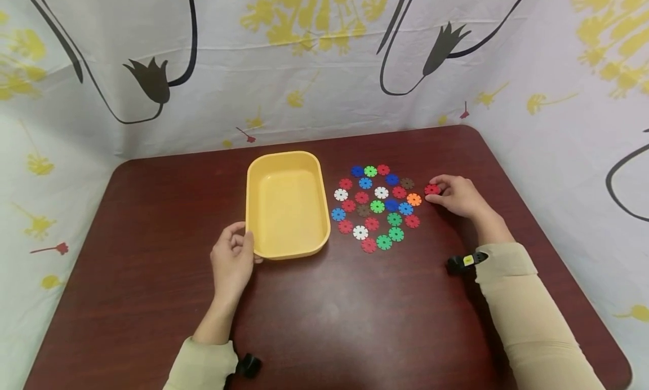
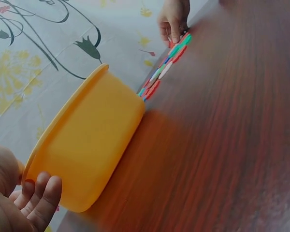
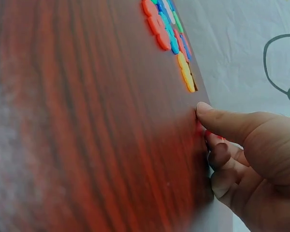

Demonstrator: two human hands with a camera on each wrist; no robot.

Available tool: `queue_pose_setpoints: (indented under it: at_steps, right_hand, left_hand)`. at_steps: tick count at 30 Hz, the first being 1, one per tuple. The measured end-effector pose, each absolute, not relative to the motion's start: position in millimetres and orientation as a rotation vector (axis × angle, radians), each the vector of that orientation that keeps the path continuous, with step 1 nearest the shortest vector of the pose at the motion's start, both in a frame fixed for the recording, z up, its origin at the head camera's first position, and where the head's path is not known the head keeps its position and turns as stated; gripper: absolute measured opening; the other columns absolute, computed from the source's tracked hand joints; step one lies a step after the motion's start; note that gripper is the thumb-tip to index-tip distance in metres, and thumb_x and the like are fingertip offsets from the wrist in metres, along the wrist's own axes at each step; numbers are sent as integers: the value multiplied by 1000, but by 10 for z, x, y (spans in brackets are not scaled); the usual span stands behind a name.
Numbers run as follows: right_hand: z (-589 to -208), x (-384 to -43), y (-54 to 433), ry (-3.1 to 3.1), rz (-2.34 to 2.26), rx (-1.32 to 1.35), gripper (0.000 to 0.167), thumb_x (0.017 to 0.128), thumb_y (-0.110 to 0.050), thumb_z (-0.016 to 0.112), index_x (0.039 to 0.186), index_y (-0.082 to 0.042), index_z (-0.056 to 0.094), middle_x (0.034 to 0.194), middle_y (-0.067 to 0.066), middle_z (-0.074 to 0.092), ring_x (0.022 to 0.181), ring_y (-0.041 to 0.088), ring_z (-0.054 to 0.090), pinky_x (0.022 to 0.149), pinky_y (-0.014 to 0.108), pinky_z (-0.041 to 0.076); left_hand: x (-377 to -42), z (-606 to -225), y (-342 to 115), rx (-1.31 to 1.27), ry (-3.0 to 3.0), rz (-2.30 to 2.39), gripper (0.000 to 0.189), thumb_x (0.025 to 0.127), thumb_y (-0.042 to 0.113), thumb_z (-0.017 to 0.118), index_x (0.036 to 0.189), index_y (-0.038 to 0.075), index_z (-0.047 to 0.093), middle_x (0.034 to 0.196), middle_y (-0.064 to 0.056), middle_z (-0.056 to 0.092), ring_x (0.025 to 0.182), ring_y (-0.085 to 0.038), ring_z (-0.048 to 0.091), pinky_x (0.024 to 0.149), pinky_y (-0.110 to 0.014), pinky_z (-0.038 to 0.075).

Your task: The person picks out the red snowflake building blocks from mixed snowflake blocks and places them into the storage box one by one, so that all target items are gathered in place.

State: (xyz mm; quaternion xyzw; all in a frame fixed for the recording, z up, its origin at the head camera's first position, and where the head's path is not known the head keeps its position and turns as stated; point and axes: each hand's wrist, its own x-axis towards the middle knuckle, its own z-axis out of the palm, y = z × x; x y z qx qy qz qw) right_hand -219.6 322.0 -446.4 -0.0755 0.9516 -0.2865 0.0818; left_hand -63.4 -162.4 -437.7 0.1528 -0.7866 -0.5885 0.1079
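Note:
A yellow plastic tray rests on the table, and my left hand grips its near left corner. In the left wrist view the left thumb lies over the rim and the fingers curl beneath it. My right hand pinches a red notched disc between thumb and fingers, just right of the other discs. The right wrist view shows that disc only as a red sliver behind the thumb. Several flat notched discs lie spread right of the tray, among them an orange disc, a white disc and a green disc.
The dark red-brown table has rounded far corners. A patterned white cloth hangs behind it and along both sides. A black wrist strap device sits at the right cuff, another black device at the left.

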Motion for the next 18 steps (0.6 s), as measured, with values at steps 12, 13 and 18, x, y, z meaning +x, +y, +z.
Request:
queue_pose_setpoints:
  at_steps: [12, 13, 18]
  right_hand:
    - [-4342, -2187, 2999, 2944, -941, -304, 45, 92, -32, 77, 120, 0, 64, 95, 15, 65, 75, 27, 58, 61, 28, 50]
    - [-4333, -2189, 2965, 2947, -955, -316, 44, 92, -32, 77, 120, 0, 64, 94, 14, 65, 75, 26, 58, 60, 27, 49]
    - [-4316, -2187, 2757, 2944, -1023, -346, 43, 90, -31, 79, 119, -3, 66, 90, 10, 63, 74, 25, 57, 57, 25, 49]
  left_hand:
    - [-674, -4401, -1629, 421, -2278, -1789, 30, 102, 13, 58, 130, 3, 59, 81, -19, 63, 54, -13, 65, 53, -33, 61]
    - [-678, -4402, -1629, 418, -2277, -1792, 30, 102, 13, 58, 130, 3, 59, 80, -19, 63, 54, -12, 65, 52, -33, 61]
    - [-682, -4402, -1633, 414, -2274, -1792, 31, 102, 11, 58, 131, 2, 58, 79, -18, 63, 53, -12, 64, 51, -31, 61]
